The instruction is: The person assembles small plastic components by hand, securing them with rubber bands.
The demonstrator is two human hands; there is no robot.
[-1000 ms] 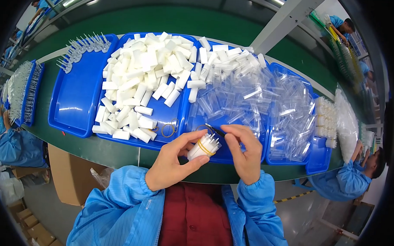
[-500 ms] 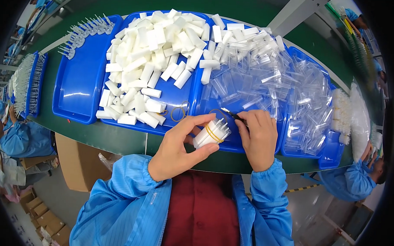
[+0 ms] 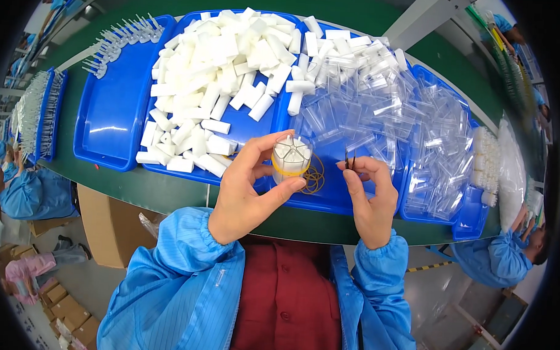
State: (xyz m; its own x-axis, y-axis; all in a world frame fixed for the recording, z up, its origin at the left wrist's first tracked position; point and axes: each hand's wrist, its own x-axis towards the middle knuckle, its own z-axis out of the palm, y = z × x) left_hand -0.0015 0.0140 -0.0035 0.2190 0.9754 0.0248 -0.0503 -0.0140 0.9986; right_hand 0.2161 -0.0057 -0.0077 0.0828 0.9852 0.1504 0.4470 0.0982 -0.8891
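In my left hand (image 3: 247, 189) is a round bundle of clear pieces with white filling (image 3: 290, 155), its segmented end turned up toward me. A yellow rubber band wraps the bundle, and my thumb and fingers close around its sides. Several loose rubber bands (image 3: 315, 179) lie beside it on the blue tray. My right hand (image 3: 373, 193), to the right of the bundle and apart from it, pinches a dark tool that looks like tweezers (image 3: 349, 161), tips upward. White foam-like pieces (image 3: 216, 55) heap up beyond my left hand.
Clear plastic pieces (image 3: 381, 110) fill the blue trays at right. A blue tray (image 3: 112, 120) at left carries a row of spiky white parts (image 3: 127, 37); an upright rack of similar parts (image 3: 38, 117) stands farther left. Co-workers in blue sit at both sides. Below the table stands a cardboard box (image 3: 115, 228).
The bundle has tilted so its end faces up toward me, and it has risen slightly. My right hand has drawn slightly away from it, still pinching the dark tool.
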